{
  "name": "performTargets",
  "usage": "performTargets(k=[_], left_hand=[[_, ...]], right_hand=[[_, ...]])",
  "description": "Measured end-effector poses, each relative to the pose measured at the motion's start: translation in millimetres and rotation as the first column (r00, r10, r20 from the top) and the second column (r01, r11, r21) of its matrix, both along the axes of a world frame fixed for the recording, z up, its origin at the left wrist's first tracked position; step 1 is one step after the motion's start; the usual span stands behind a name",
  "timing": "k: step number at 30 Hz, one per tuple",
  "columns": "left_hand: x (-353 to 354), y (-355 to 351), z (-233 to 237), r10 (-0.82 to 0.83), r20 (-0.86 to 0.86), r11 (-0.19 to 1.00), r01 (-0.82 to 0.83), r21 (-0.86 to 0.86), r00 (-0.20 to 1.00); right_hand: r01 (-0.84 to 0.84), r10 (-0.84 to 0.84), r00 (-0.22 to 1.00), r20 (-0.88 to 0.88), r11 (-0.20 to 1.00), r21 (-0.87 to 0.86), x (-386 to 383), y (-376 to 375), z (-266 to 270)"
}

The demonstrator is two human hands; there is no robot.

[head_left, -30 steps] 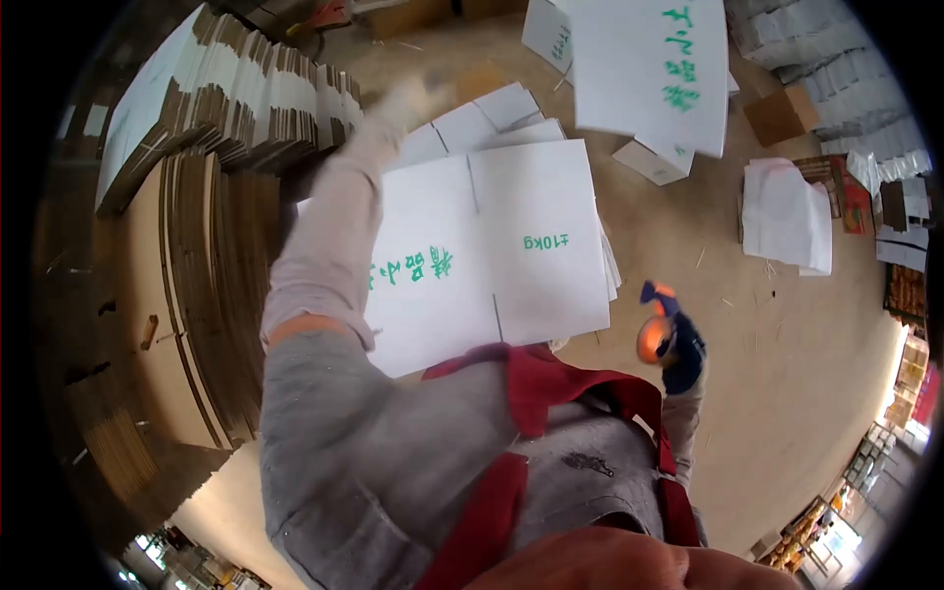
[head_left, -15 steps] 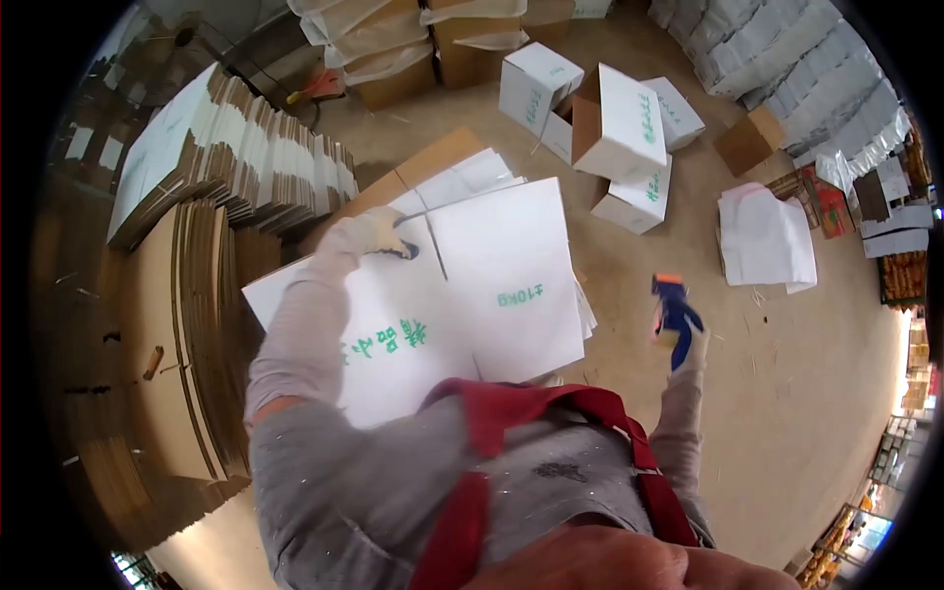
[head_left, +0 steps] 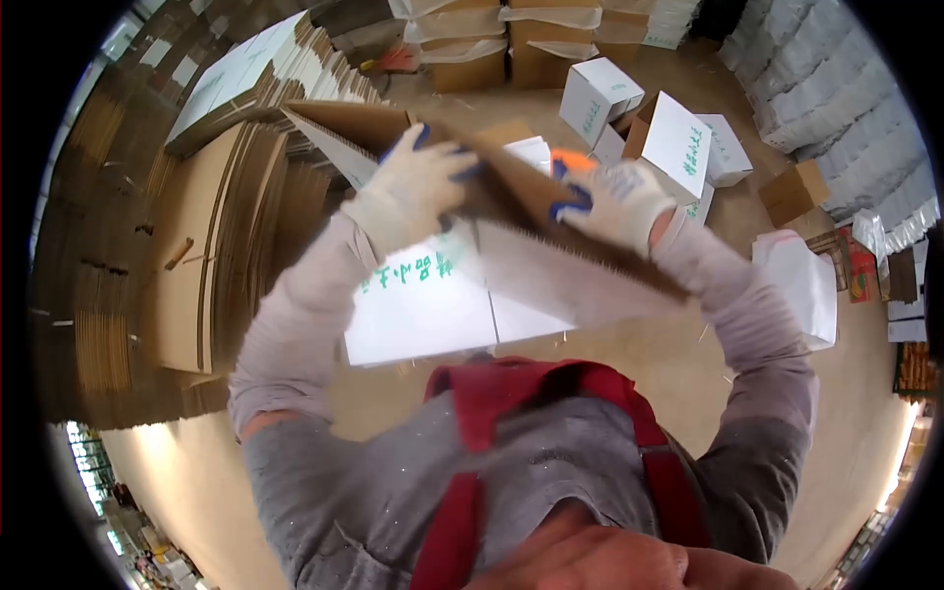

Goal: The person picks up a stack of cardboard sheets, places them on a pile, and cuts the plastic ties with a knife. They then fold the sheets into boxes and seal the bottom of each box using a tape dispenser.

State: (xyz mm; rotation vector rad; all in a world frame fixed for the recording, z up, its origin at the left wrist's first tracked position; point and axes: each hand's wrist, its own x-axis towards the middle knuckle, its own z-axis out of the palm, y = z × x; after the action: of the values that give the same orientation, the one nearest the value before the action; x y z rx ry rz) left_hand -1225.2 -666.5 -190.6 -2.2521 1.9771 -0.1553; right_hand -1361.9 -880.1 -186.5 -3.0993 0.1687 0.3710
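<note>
A white carton [head_left: 423, 305] with green print is partly unfolded in front of me, its brown inside showing between raised walls. My left hand [head_left: 418, 187], in a white glove with blue fingertips, grips its upper edge, fingers bent over the cardboard. My right hand [head_left: 615, 202], gloved alike, presses against the carton's right wall with the thumb. It also holds an orange-ended tool [head_left: 570, 159], apparently a tape dispenser, mostly hidden behind the fingers.
Flat cartons stand stacked at left [head_left: 211, 256], with bundled white ones [head_left: 246, 74] behind. Assembled white boxes [head_left: 674, 147] sit on the floor ahead to the right. A white-covered pile [head_left: 796, 285] lies at right. Wrapped stacks [head_left: 836, 88] line the back right.
The flat carton has been raised and opened out, showing its brown inside. My right hand has come from the right side up to the carton with the tool. The view has shifted.
</note>
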Motion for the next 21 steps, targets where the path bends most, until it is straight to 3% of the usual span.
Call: performTargets(k=[1,2,3,4,6,8,10,12,14,16,18,19,20,21], left_hand=[[4,6,3,0.008,-0.085,0.996,-0.015,-0.087,0.996],[0,12,13,-0.066,-0.034,0.986,0.06,-0.153,0.997],[-16,10,40,0.13,-0.232,0.979,-0.088,0.183,0.964],[-33,6,60,0.372,-0.345,0.843,-0.158,0.515,0.862],[-43,8,37,0.204,-0.686,0.797,0.288,0.53,0.699],[-78,-21,11,0.35,-0.795,0.782,0.313,0.539,0.495],[-118,-54,5,0.481,-0.717,0.823,0.022,0.567,0.504],[-138,-65,5,0.348,-0.702,0.888,0.022,0.46,0.622],[-110,-63,-38,0.262,-0.722,0.927,0.041,0.373,0.641],[-50,-59,-65,0.669,-0.717,0.727,0.027,0.686,0.195],[-32,-72,-77,0.707,-0.42,0.549,-0.066,0.833,0.569],[-48,-87,-68,0.551,-0.201,0.458,-0.093,0.884,0.81],[-52,-91,-92,0.36,-0.154,0.502,-0.052,0.863,0.92],[-56,-89,-73,0.33,-0.17,0.601,-0.068,0.797,0.928]], right_hand=[[0.001,-0.002,0.997,0.08,1.0,0.005,6,-10,5],[-0.008,0.001,0.996,0.093,0.998,0.07,18,-25,10],[0.022,-0.031,0.993,0.113,0.996,0.083,22,-31,17],[0.055,-0.068,0.989,0.133,0.993,0.1,27,-36,22],[0.04,-0.051,0.982,0.18,0.997,0.063,48,-40,6],[0.023,-0.029,0.975,0.22,0.999,0.031,57,-26,-5],[0.07,-0.085,0.976,0.202,0.994,0.079,62,-9,0],[0.088,-0.105,0.979,0.172,0.991,0.104,61,-10,0],[0.071,-0.088,0.98,0.179,0.993,0.097,62,-20,-10],[0.087,-0.111,0.976,0.185,0.987,0.132,53,-22,-10],[0.048,-0.085,0.97,0.226,0.985,0.163,53,-22,-20],[0.045,-0.084,0.958,0.273,0.988,0.147,52,-18,-25],[0.052,-0.09,0.953,0.289,0.989,0.136,48,-16,-25],[0.075,-0.114,0.951,0.289,0.987,0.143,45,-15,-24]])
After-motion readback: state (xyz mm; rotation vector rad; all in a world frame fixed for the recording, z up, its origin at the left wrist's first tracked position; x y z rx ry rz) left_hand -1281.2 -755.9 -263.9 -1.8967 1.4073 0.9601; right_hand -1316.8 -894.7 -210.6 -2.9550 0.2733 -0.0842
